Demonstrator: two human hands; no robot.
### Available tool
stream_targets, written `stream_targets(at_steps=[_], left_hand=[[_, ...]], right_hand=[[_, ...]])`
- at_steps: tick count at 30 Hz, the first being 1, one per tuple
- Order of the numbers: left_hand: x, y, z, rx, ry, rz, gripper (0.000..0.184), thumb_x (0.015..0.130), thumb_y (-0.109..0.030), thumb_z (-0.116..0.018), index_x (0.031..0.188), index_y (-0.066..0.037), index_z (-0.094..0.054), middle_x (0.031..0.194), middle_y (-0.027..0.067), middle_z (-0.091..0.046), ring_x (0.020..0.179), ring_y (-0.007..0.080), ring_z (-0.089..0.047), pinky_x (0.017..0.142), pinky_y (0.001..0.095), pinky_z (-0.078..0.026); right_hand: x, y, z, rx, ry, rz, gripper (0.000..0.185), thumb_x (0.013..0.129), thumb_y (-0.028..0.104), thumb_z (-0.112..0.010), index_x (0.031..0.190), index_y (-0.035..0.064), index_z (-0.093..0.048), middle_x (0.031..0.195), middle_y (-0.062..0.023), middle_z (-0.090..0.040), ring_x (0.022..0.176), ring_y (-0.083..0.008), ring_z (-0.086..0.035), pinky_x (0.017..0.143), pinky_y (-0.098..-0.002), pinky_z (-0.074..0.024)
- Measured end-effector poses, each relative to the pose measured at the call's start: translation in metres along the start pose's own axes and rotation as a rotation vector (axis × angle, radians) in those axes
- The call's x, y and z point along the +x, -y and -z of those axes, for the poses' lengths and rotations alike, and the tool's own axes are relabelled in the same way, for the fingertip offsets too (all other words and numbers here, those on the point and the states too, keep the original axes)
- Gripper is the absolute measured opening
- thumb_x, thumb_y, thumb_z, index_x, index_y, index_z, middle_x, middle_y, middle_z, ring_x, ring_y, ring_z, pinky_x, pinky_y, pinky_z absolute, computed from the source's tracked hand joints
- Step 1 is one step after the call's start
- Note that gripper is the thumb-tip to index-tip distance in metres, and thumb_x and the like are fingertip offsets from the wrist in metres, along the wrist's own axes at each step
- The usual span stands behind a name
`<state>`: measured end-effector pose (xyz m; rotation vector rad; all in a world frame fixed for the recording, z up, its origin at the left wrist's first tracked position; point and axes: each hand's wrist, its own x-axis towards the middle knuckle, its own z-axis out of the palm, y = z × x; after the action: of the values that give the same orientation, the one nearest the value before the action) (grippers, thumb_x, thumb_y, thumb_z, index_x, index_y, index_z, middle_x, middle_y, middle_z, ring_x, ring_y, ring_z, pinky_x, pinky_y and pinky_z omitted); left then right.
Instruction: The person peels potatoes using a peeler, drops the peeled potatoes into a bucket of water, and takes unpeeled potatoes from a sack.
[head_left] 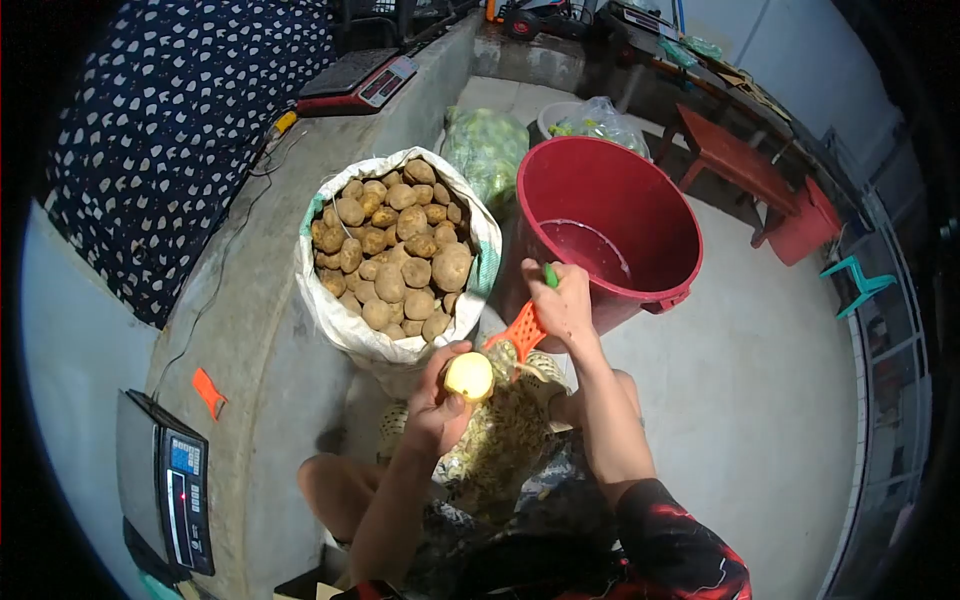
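Observation:
My left hand (438, 405) is wrapped round a peeled, pale yellow potato (469, 377). Just to the right, my right hand (565, 305) grips an orange peeler (523, 332), and a bit of green shows at the top of that fist. The peeler's head is close to the potato, but whether they touch I cannot tell. Below both hands lies a heap of peelings (500, 430) between my legs. In front of my left hand stands a white woven sack (318, 290) full of unpeeled potatoes (398, 245).
A big red tub (528, 190) with a little liquid stands beyond my right hand. Bags of green vegetables (485, 150) sit behind the sack. On the left ledge are a scale (185, 500), another orange tool (208, 392) and a red scale (355, 85). A bench (735, 150) stands right.

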<state>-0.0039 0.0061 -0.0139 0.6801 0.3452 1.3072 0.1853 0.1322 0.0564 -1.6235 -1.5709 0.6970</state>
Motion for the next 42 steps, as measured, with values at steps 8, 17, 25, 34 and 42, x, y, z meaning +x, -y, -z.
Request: stream_targets(at_steps=[8, 17, 25, 34, 42], left_hand=[[-0.004, 0.003, 0.011, -0.015, -0.025, -0.06, 0.064, 0.08, -0.013, -0.071, 0.135, 0.001, -0.042, 0.123, 0.0096, -0.054, 0.118, 0.0221, -0.05, 0.103, 0.0369, -0.037], [-0.004, 0.001, 0.008, 0.044, -0.041, -0.038, 0.063, 0.08, -0.01, -0.07, 0.134, 0.004, -0.041, 0.125, 0.0128, -0.054, 0.117, 0.0224, -0.051, 0.104, 0.0368, -0.037], [-0.005, 0.0, 0.005, 0.073, -0.1, -0.023, 0.062, 0.082, -0.022, -0.072, 0.131, 0.004, -0.045, 0.121, 0.0147, -0.057, 0.113, 0.0265, -0.054, 0.1, 0.042, -0.043], [-0.006, 0.0, 0.008, -0.204, 0.0, 0.022, 0.068, 0.084, -0.035, -0.071, 0.131, 0.006, -0.044, 0.128, 0.0142, -0.054, 0.12, 0.0262, -0.051, 0.104, 0.0411, -0.039], [-0.004, -0.002, -0.001, -0.003, -0.096, -0.029, 0.065, 0.081, -0.019, -0.067, 0.135, 0.007, -0.041, 0.129, 0.0151, -0.053, 0.119, 0.0256, -0.051, 0.105, 0.0397, -0.038]], right_hand=[[-0.003, -0.003, -0.009, -0.168, -0.117, 0.391, 0.027, 0.077, 0.027, -0.062, 0.065, 0.0025, -0.065, 0.063, -0.0184, -0.052, 0.061, -0.0386, -0.052, 0.063, -0.0482, -0.0396], [-0.023, 0.025, -0.001, -0.259, -0.135, 0.491, 0.029, 0.079, 0.026, -0.061, 0.062, 0.0019, -0.064, 0.058, -0.0186, -0.05, 0.059, -0.038, -0.052, 0.058, -0.0463, -0.0395], [-0.023, 0.026, 0.01, -0.136, 0.023, 0.264, 0.033, 0.077, 0.027, -0.061, 0.062, -0.0022, -0.059, 0.06, -0.0213, -0.055, 0.057, -0.0384, -0.056, 0.059, -0.0474, -0.0431], [-0.006, 0.007, -0.013, 0.105, 0.051, 0.043, 0.034, 0.079, 0.027, -0.062, 0.064, -0.004, -0.06, 0.053, -0.0219, -0.051, 0.05, -0.0371, -0.054, 0.053, -0.0444, -0.0432], [-0.002, -0.005, -0.017, -0.069, -0.032, 0.153, 0.036, 0.079, 0.028, -0.063, 0.063, -0.0033, -0.061, 0.052, -0.02, -0.054, 0.049, -0.0364, -0.054, 0.052, -0.0427, -0.0424]])
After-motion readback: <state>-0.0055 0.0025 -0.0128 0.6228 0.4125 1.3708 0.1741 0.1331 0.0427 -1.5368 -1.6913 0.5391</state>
